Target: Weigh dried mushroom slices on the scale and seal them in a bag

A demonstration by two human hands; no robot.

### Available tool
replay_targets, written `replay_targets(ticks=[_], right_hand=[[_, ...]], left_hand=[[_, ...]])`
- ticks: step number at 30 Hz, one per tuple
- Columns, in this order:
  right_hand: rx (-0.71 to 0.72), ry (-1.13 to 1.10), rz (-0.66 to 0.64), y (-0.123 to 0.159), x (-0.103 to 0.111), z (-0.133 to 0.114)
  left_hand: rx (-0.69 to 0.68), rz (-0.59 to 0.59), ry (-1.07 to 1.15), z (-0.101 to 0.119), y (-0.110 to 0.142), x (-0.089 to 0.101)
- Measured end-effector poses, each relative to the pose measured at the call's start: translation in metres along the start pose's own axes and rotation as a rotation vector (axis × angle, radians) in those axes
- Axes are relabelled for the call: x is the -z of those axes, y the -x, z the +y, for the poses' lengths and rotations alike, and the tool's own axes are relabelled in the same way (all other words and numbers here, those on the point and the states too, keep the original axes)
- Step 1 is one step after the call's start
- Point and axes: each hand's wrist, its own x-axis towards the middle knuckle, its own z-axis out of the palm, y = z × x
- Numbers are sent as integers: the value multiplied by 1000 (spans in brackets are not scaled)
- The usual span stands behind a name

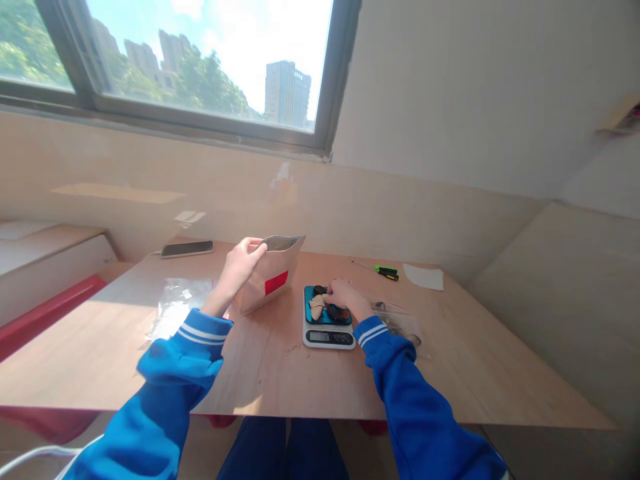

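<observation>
My left hand (243,267) is closed on the top edge of a kraft paper pouch (255,293) with a red label. The pouch stands upright with its mouth open; its contents are hidden. My right hand (346,298) reaches over a small digital kitchen scale (329,338) with a blue platform, fingers bent together among the pieces there. A pale, dried-looking chunk (317,307) and a dark brown, shiny piece (339,313) lie on the platform. What the right fingertips pinch, if anything, cannot be made out. The digits on the scale's display are too small to read.
Right of the scale, partly behind my right arm, lies a clear plastic bag (407,325) with dark pieces. Another clear bag (183,300) is at left, a phone (187,249) behind it. Screwdrivers (385,272) and a white paper (424,277) lie at the back right, near the wall.
</observation>
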Motion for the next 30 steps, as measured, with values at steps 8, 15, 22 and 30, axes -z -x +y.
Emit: replay_targets(ticks=[8,15,22,30], right_hand=[[-27,-36,192,23,39,2],[54,-407,147,106,38,27],[-7,-558,10,161,-44,52],[-35,-589,46,167,-61,60]], left_hand=[[-4,-54,-14,-2,3,2],[-3,-69,-40,3,9,4],[2,-49,-84,6,11,3],[10,-84,-94,6,12,5]])
